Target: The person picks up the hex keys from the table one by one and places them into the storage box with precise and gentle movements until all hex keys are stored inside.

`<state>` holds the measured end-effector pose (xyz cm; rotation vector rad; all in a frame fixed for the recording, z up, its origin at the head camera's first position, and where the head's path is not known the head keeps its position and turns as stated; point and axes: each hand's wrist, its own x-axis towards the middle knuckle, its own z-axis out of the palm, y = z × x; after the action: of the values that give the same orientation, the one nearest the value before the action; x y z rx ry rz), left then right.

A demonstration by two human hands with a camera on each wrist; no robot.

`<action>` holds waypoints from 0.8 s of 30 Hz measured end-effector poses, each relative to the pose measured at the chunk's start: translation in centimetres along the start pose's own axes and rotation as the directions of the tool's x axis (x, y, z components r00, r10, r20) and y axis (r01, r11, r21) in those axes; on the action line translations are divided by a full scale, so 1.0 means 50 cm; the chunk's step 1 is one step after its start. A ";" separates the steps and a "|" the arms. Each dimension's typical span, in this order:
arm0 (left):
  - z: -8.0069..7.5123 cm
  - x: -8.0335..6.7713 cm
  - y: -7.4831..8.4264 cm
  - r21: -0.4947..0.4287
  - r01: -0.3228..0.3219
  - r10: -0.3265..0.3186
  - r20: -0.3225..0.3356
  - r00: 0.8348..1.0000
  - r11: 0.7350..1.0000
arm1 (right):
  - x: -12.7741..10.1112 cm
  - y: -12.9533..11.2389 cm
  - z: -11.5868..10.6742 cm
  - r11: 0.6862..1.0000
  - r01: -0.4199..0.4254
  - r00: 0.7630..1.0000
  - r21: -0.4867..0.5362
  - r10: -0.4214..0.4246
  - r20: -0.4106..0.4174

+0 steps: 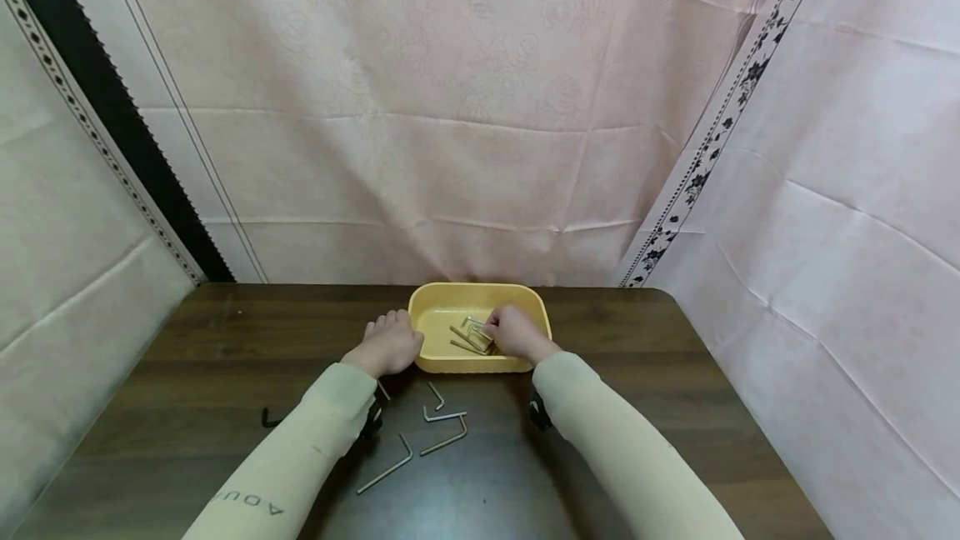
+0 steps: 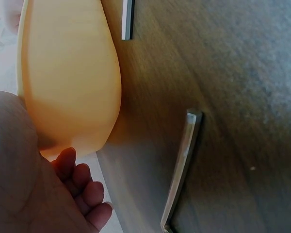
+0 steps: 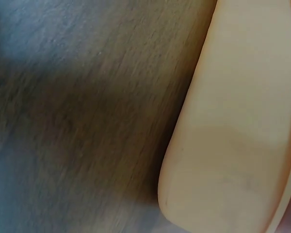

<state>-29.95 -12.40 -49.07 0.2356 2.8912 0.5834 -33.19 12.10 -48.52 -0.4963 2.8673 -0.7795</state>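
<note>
A yellow plastic tray stands near the table's far edge, with several L-shaped hex keys in it. My left hand grips the tray's left end, its thumb at the rim; in the left wrist view the curled fingers lie against the tray's outside. Over the right part of the tray, my right hand reaches inside, its bent fingertips pinching at a hex key among the others. The right wrist view shows mostly the tray's outer wall; the right fingertips are hidden there.
Several more hex keys lie on the wooden table in front of the tray, including a silver one and a longer one. A black hex key is partly covered by the left forearm. Pale cloth hangs behind the table.
</note>
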 end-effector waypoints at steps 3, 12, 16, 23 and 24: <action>0.000 0.000 -0.001 0.003 -0.001 0.001 -0.004 1.000 1.000 | 0.005 -0.004 0.005 0.999 0.015 1.000 -0.039 -0.014 0.017; 0.001 0.002 0.004 0.004 -0.005 0.005 -0.010 1.000 1.000 | 0.008 -0.013 0.004 0.999 0.016 0.998 -0.046 -0.013 0.056; 0.002 0.004 0.005 0.006 -0.009 0.009 -0.013 1.000 1.000 | 0.009 -0.010 0.003 0.998 0.015 0.999 -0.064 -0.012 0.045; 0.002 0.001 0.000 0.012 -0.016 0.016 -0.007 1.000 1.000 | 0.006 -0.009 -0.001 0.999 0.021 1.000 -0.034 -0.020 0.019; 0.003 0.001 -0.002 0.013 -0.016 0.016 -0.008 1.000 1.000 | 0.005 -0.009 -0.001 0.999 0.022 1.000 -0.025 -0.021 0.014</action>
<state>-30.00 -12.43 -49.23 0.2589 2.9042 0.5698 -33.33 11.69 -48.25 -0.5341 2.8674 -0.7420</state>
